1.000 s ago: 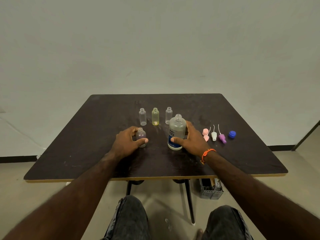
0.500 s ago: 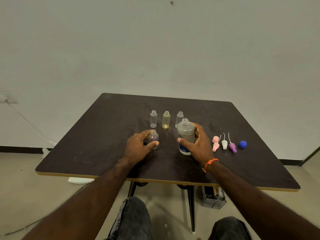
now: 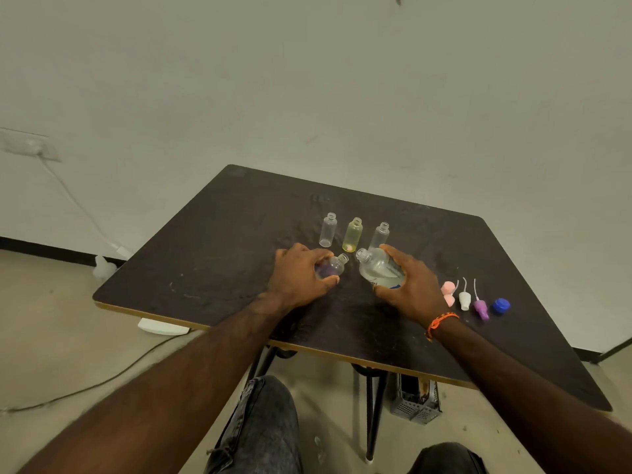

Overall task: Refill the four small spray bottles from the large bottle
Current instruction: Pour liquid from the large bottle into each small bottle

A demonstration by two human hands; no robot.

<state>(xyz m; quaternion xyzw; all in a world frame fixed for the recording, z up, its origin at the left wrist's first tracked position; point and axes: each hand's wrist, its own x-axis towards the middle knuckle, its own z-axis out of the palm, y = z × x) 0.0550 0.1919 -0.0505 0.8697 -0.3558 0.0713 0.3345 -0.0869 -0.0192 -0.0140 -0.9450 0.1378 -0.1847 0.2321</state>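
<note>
My left hand (image 3: 297, 280) grips a small purple-tinted spray bottle (image 3: 332, 266), tilted with its open neck pointing right. My right hand (image 3: 412, 285) grips the large clear bottle (image 3: 378, 268) with a blue label, tilted left so its open neck nearly meets the small bottle's neck. Behind them stand three uncapped small bottles in a row: a clear one (image 3: 328, 230), a yellow one (image 3: 352, 235) and another clear one (image 3: 379, 235).
On the dark table (image 3: 219, 254), right of my right hand, lie pink spray tops (image 3: 448, 292), a white one (image 3: 464, 300), a purple one (image 3: 481, 308) and a blue cap (image 3: 501, 306). A grey basket (image 3: 415, 401) sits on the floor under the table. A cable (image 3: 102, 381) runs across the floor at left.
Both bottles stood upright on the table; now both are tilted toward each other, necks close together. The view has swung to the left.
</note>
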